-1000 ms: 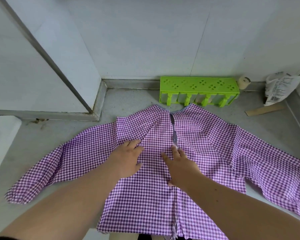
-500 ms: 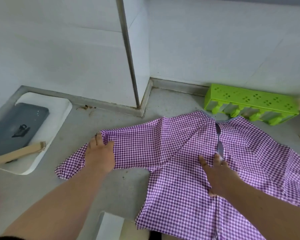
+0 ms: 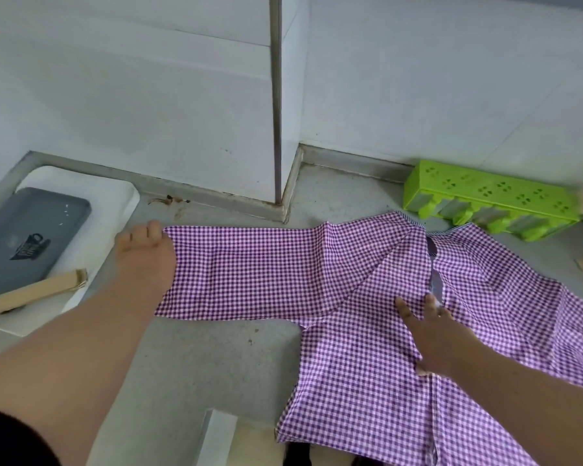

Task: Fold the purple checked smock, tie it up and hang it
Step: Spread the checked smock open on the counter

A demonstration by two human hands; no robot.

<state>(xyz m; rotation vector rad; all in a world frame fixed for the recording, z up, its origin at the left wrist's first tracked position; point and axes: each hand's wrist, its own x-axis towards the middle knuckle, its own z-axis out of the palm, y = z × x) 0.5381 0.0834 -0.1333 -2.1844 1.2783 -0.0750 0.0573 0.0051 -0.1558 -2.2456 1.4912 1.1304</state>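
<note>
So this one's barely started, honestly. The purple checked smock (image 3: pixel 367 314) is laid out flat on the grey tabletop (image 3: pixel 196 358), filling the middle and the right of the view, with its neck opening up at about 1 o'clock, just short of the green plastic rack (image 3: pixel 488 203) against the wall. Its bottom hem hangs off the near edge at 6 o'clock. The left hand (image 3: pixel 145 260) is out at 9 o'clock on the cuff end of one sleeve, which lies stretched flat and straight across the tabletop. I can see knuckles bent at the cuff, but whether the fingers (image 3: pixel 148 230) are actually pinching the cloth or just pressing it down, I can't tell from this angle. The right hand (image 3: pixel 431 334) is flat on the chest of the smock near the centre slit, fingers straight and a bit spread, pinning the body in place. As far as I can judge, nothing is folded yet: this looks like smoothing and laying out, or maybe the setup for bringing that sleeve in over the body. The other sleeve runs off the right edge at 3 o'clock, a little rumpled. Still to do: both sleeve folds, folding the body, tying it up and hanging it. No hook or hanger is visible here.
</note>
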